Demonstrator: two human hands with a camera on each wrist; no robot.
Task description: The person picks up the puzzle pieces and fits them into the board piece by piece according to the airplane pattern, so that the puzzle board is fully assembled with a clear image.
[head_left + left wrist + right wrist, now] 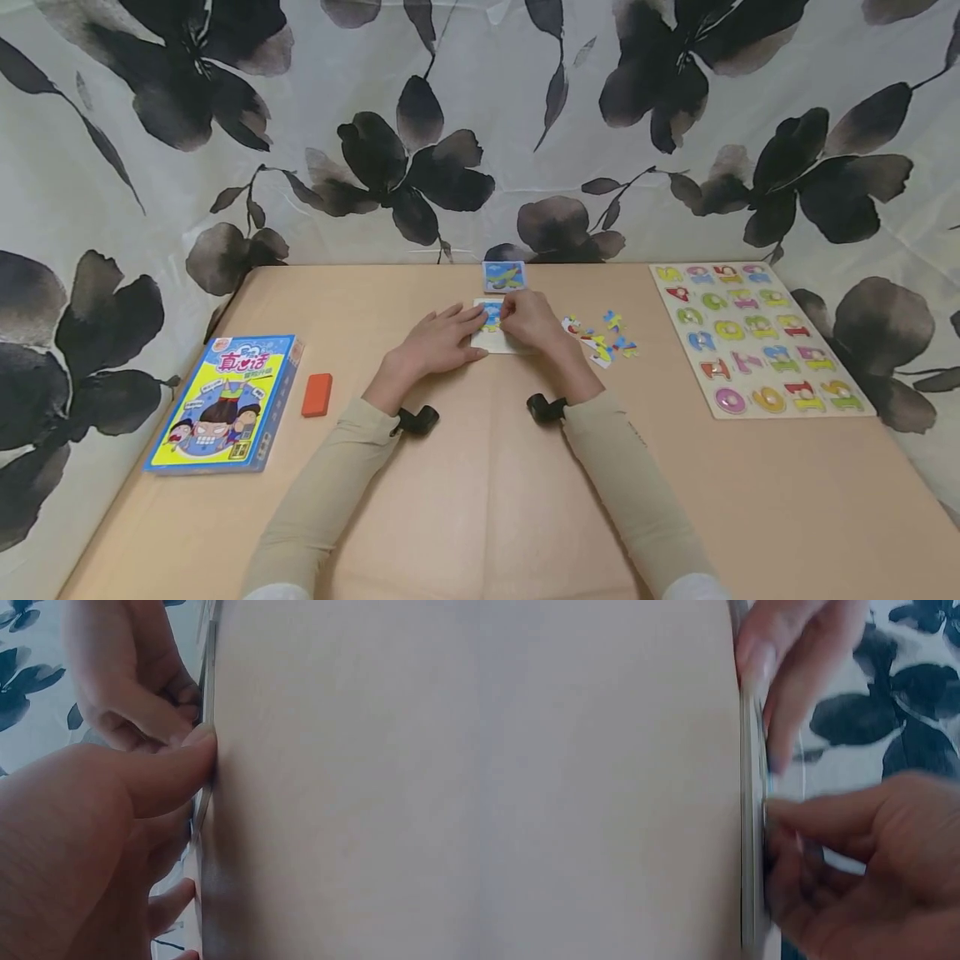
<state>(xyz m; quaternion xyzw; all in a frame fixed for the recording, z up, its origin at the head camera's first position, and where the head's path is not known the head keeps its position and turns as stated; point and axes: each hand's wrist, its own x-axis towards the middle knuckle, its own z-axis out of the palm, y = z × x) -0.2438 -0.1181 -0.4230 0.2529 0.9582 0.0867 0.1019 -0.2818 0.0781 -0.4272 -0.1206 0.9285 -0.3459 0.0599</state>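
A small jigsaw puzzle board point(495, 342) with a pale border and a blue picture area lies on the table between the hands. My left hand point(442, 340) rests on its left side, fingers extended over the picture; in the left wrist view the thumb point(180, 769) presses at the board's near edge. On the right part of the board, my right hand point(534, 321) has thumb and fingers curled together in a pinch, low against the surface. The small puzzle piece at its fingertips is mostly hidden by them. Several loose puzzle pieces point(613, 321) are scattered beside the right wrist.
Behind the board is a blue picture card point(504, 277). At left lie a blue and yellow box point(221, 404) and an orange-red block point(317, 395). A large sheet of colourful letter shapes point(761, 340) lies at right. A flowered cloth point(525, 125) hangs behind the table.
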